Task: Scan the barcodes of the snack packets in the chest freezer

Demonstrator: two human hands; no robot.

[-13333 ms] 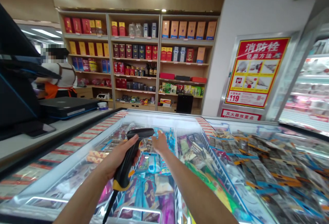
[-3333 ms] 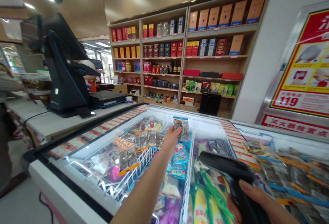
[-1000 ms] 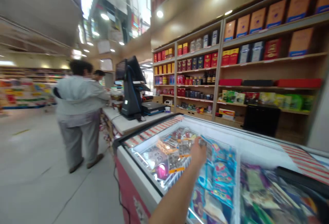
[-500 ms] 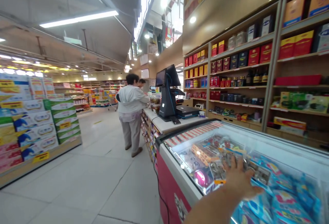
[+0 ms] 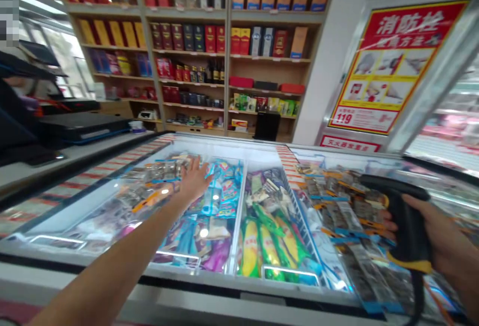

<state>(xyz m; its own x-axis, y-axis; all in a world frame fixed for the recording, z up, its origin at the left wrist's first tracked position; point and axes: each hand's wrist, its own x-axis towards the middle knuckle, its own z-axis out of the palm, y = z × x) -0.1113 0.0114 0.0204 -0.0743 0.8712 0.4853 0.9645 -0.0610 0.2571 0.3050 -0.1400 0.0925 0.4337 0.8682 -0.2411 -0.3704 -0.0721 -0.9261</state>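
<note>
My left hand [image 5: 195, 180] reaches into the chest freezer [image 5: 149, 278], fingers spread and holding nothing visible. It is over blue ice cream packets [image 5: 228, 186], beside a heap of clear packets with dark contents [image 5: 170, 168]; whether it touches them I cannot tell. At the right, my right hand [image 5: 430, 226] is wrapped round the grip of a black and yellow barcode scanner [image 5: 406, 231], its cable hanging down. Below the scanner lie more clear packets [image 5: 359, 261], with blue and orange edges, on the freezer's right part.
A white divider [image 5: 238, 221] splits the freezer; yellow and green packets [image 5: 267, 246] fill a basket right of it. Shelves of boxes [image 5: 187, 11] stand behind, with a red and yellow fire hydrant sign [image 5: 396, 66]. A counter [image 5: 75, 141] with black equipment stands at the left.
The view has swung right, from the aisle and the person at the counter to the freezer and shelves. My right hand with the scanner has come into view. My left hand stays open over the packets.
</note>
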